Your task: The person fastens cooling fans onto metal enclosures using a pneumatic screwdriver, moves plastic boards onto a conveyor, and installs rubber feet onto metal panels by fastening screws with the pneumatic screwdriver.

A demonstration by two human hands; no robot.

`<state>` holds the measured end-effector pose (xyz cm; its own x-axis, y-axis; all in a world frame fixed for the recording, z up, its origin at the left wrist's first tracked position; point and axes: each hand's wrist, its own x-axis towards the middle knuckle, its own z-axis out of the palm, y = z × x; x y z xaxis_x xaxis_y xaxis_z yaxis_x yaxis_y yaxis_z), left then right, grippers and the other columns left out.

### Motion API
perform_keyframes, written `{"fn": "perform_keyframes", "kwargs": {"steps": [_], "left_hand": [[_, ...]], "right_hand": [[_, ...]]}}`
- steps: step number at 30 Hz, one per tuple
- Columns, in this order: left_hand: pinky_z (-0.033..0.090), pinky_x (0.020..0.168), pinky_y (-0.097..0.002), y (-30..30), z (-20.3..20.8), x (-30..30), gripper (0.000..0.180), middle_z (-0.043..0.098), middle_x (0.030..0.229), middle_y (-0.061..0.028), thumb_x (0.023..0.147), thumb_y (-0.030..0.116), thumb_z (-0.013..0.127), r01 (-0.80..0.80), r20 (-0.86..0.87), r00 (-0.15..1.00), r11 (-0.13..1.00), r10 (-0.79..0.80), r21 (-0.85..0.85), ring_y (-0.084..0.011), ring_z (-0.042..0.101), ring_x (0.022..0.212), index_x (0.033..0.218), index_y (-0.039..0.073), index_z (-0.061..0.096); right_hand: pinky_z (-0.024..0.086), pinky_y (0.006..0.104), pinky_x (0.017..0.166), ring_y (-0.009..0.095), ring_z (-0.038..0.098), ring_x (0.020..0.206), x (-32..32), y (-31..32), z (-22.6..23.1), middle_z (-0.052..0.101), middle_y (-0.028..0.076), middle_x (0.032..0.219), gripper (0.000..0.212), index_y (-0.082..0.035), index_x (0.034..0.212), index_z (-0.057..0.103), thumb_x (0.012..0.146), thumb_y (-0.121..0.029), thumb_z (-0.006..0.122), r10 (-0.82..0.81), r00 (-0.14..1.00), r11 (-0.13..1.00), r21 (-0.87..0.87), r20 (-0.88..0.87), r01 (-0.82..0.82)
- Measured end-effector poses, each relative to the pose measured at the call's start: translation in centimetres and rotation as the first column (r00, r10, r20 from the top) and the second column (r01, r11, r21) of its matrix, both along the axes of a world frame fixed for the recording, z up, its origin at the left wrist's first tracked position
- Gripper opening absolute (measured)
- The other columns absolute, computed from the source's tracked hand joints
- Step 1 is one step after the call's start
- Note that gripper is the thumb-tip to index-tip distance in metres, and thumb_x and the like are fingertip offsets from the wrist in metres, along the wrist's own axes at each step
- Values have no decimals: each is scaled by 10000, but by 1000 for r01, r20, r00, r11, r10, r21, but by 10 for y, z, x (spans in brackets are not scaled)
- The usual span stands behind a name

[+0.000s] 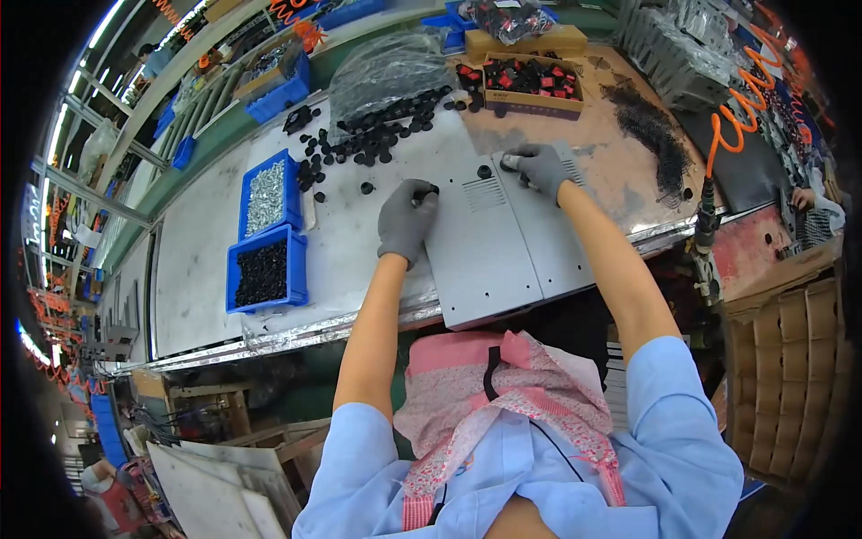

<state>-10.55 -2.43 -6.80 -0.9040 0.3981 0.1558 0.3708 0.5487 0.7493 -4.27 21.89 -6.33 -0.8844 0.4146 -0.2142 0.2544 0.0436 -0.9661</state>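
A grey sheet-metal casing (489, 260) with vent slots and small holes lies in front of me, overhanging the table's near edge. My left hand (409, 220), in a grey glove, is closed at its upper left edge, a black rubber foot partly showing at the fingertips. Also gloved, my right hand (539, 169) pinches another small black rubber foot (510, 163) against the far part of the casing. Between the hands, a third round black foot (484, 172) sits on the casing. Many loose black feet (368, 144) are scattered beyond my left hand.
Left of the casing stand a blue bin of silvery screws (292, 205) and a blue bin of black screws (300, 278). Farther back are a plastic bag (386, 72) and a carton of red-and-black parts (534, 106). An air screwdriver (706, 220) hangs on an orange coiled hose at right.
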Motion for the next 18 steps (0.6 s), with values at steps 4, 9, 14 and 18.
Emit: {"fn": "perform_keyframes", "kwargs": {"steps": [4,9,14,18], "left_hand": [[472,717,-315,7,2,-8,212,649,876,-88,777,223,619,-64,99,993,995,57,76,-223,613,789,951,105,645],[465,711,-292,-3,9,-9,249,649,871,-86,792,271,630,-69,-63,996,965,55,-253,-198,610,767,934,67,655],[445,543,-259,-15,14,-5,283,624,859,-52,840,324,590,-108,288,957,961,31,256,-139,569,681,958,71,638],[380,438,-175,-58,-39,-46,302,589,873,-30,904,360,511,-571,530,336,279,-779,772,-91,532,651,1038,98,583]], "right_hand": [[429,261,489,101,529,511,-11,8,-32,601,38,684,233,-2,940,659,792,-181,648,-11,986,838,537,-168,101],[449,285,527,121,563,582,-10,3,-19,582,35,703,276,-12,922,652,789,-253,625,-57,998,957,286,-6,57],[385,247,429,151,503,540,12,58,-31,547,60,710,286,-18,1021,543,820,-219,525,-290,954,792,-578,-73,196],[342,221,372,131,473,541,29,52,-9,545,92,806,322,-12,1088,474,778,-85,432,-335,942,730,-633,-3,258]]}}
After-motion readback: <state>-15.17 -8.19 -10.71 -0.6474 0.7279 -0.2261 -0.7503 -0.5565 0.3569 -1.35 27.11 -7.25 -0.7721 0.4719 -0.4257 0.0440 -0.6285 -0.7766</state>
